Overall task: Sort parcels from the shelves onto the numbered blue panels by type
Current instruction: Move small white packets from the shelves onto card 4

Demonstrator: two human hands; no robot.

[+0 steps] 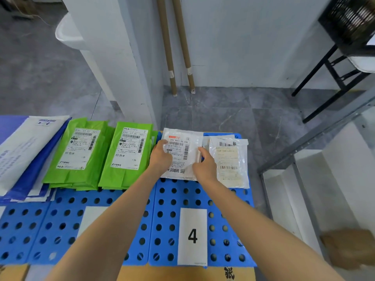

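- Nearest us, the number card (192,236) reading 4 lies on the near half of panel 4 (223,209), a blue perforated board. The near half carries nothing else.
- Both forearms reach over it to the far half, where the white parcel (182,151) lies flat, label up, its long axis running away from us.
- The left hand (162,157) holds the parcel's left edge with its fingers bent over the label. The right hand (205,165) holds the right edge, fingers pressed together along it. We cannot tell whether either thumb is underneath.
- The parcel sits between the two hands, which are about equally near it, so we judge it can be let go or squared from either side. It seems to top a thin stack of like parcels.
- Just to its right on the same panel, a clear-bagged parcel (231,163) lies parallel, and the right hand's outer side rests against it.
- On the next panel to the left lie two piles of green parcels (77,153), and beyond them blue-and-white mailers (20,151).
- Farther off, two cardboard tubes (168,47) lean against the wall, and a metal shelf frame (304,151) stands at right.
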